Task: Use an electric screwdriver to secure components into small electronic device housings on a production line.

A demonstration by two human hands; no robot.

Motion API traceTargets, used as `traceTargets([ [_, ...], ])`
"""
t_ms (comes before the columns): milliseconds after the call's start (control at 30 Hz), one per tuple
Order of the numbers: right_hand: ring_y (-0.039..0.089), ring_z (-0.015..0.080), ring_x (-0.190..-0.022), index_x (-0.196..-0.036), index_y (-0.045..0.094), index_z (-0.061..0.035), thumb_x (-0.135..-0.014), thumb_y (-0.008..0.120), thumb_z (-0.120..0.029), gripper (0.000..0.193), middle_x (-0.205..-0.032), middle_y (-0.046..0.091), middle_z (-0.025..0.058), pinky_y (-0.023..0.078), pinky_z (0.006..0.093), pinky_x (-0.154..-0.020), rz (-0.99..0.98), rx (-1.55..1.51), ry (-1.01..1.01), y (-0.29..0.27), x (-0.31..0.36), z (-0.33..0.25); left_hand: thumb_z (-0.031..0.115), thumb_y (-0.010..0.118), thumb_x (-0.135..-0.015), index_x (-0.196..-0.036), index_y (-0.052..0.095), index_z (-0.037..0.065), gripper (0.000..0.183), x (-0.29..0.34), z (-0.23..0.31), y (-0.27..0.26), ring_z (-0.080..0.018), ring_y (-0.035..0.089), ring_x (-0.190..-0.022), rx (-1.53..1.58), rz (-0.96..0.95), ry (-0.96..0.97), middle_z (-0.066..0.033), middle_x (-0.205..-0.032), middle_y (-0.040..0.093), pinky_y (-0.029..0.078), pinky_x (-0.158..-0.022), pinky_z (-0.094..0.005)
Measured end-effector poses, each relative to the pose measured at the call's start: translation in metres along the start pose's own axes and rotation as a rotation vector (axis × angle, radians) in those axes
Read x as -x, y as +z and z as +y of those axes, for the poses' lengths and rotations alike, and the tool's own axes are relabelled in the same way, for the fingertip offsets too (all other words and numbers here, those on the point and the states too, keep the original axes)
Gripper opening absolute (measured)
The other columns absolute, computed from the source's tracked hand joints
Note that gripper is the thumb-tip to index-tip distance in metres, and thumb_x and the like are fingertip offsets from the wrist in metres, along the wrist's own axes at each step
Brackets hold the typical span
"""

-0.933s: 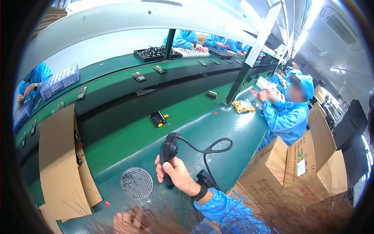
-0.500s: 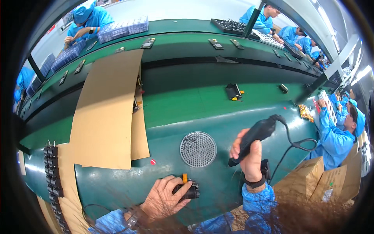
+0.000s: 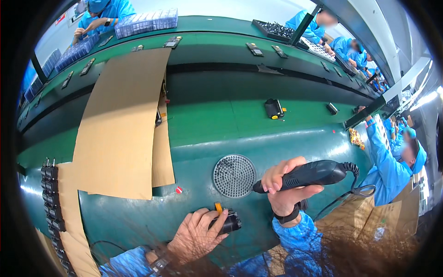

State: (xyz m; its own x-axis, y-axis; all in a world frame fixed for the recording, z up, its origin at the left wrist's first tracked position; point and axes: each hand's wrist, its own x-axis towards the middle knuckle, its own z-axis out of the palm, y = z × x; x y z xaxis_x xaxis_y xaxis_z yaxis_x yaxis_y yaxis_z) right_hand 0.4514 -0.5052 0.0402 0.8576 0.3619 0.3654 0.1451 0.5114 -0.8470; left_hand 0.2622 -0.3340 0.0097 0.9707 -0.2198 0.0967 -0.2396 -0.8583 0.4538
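Observation:
My left hand (image 3: 194,234) is closed on a small black device part (image 3: 231,222), which lies on the green work table with an orange ribbon tab (image 3: 218,207) sticking up from it. In my right hand (image 3: 282,199) is a black corded electric screwdriver (image 3: 318,174), held nearly level, its tip pointing left. That tip is at the right rim of a round dish (image 3: 249,177) full of small holes. Dark little pieces, probably screws, sit in the dish, mostly at its left side; whether the tip touches any cannot be made out.
A brown cardboard sheet (image 3: 121,124) leans left of the dish. A row of black parts (image 3: 53,203) stands at far left. Another black part (image 3: 274,109) lies on the green shelf. Circuit boards (image 3: 254,49) sit on the belt. Co-workers in blue (image 3: 398,159) work at right and behind.
My right hand has moved left and turned the screwdriver flatter, bringing its tip to the dish. My left hand still holds the black part, which has shifted slightly. The whole view has tilted a little.

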Motion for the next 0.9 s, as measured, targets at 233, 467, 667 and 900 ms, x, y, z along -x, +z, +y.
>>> traceTargets([
  [233,0.046,0.0128,-0.049,-0.101,0.045,-0.0098,-0.078,0.044,-0.093,0.086,-0.064,0.047,0.0014,0.042,0.0297,-0.047,-0.007,-0.015,0.005,0.003,-0.003,0.016,0.035,0.072,-0.093,-0.146,0.054,0.004,0.064,0.0,-0.002,-0.006,-0.0325,0.052,-0.122,0.033,-0.013,0.01,-0.0135,-0.129,0.054,0.048,-0.1,-0.0459],
  [467,0.047,0.0128,-0.047,-0.099,0.046,-0.0101,-0.08,0.044,-0.092,0.084,-0.062,0.047,0.0012,0.042,0.0298,-0.045,0.003,0.037,0.004,0.006,-0.005,0.017,0.034,0.072,-0.093,-0.147,0.053,0.004,0.065,0.001,-0.002,-0.006,-0.0318,0.052,-0.123,0.05,0.002,0.012,-0.0133,-0.129,0.053,0.047,-0.101,-0.0456],
  [667,0.048,0.0127,-0.05,-0.098,0.045,-0.0106,-0.075,0.046,-0.094,0.086,-0.064,0.048,0.001,0.043,0.0296,-0.047,-0.083,0.109,0.022,0.006,0.0,0.017,0.037,0.074,-0.092,-0.144,0.053,0.002,0.066,-0.001,0.002,-0.01,-0.0305,0.051,-0.124,0.053,0.011,-0.027,-0.0136,-0.128,0.054,0.047,-0.102,-0.0453],
  [900,0.047,0.0136,-0.049,-0.102,0.047,-0.0103,-0.075,0.041,-0.096,0.09,-0.064,0.048,0.0019,0.04,0.0289,-0.044,-0.043,-0.076,-0.101,0.013,0.002,0.004,0.038,0.077,-0.089,-0.136,0.058,0.001,0.063,0.006,-0.004,-0.006,-0.0314,0.054,-0.122,0.097,0.08,-0.062,-0.0126,-0.129,0.055,0.049,-0.099,-0.044],
])
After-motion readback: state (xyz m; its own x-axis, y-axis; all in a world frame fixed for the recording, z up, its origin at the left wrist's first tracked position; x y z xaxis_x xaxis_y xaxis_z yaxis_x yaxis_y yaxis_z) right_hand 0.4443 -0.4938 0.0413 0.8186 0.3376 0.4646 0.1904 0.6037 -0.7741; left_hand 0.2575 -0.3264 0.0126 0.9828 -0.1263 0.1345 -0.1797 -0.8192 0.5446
